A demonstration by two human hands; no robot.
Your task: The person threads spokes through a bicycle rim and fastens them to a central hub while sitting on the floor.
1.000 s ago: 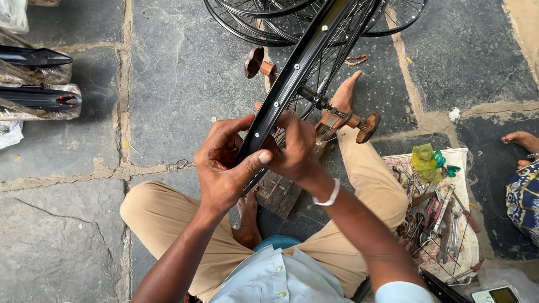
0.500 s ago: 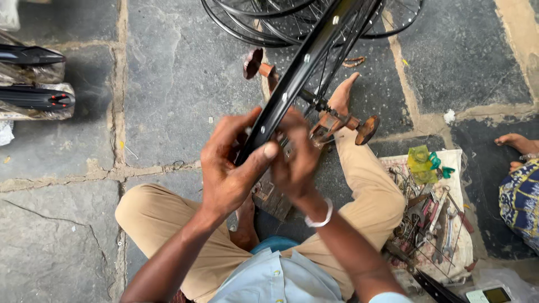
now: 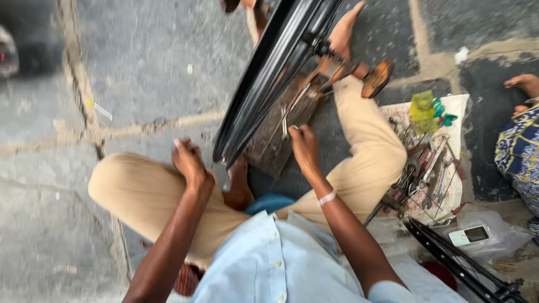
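A black bicycle wheel rim (image 3: 264, 84) stands upright between my crossed legs, its lower end over a worn wooden block (image 3: 269, 148). My left hand (image 3: 191, 163) is off the rim, just left of its lower end above my left knee, fingers curled with nothing visible in them. My right hand (image 3: 303, 148) is on the right side of the rim, fingers pinched on a thin silver spoke (image 3: 287, 119). My bare foot (image 3: 342, 33) rests beside the rim at the top.
A cloth (image 3: 455, 112) with several wrenches and small tools (image 3: 429, 174) lies right of my knee, with a green-yellow packet (image 3: 422, 106). Another wheel (image 3: 460, 264) and a small white device (image 3: 470, 234) lie bottom right. Another person's foot (image 3: 525, 84) and patterned garment (image 3: 516, 157) are at far right.
My left hand has let go of the rim and dropped left toward my knee. My right hand has slid down from the rim to the spokes. The view has tilted closer.
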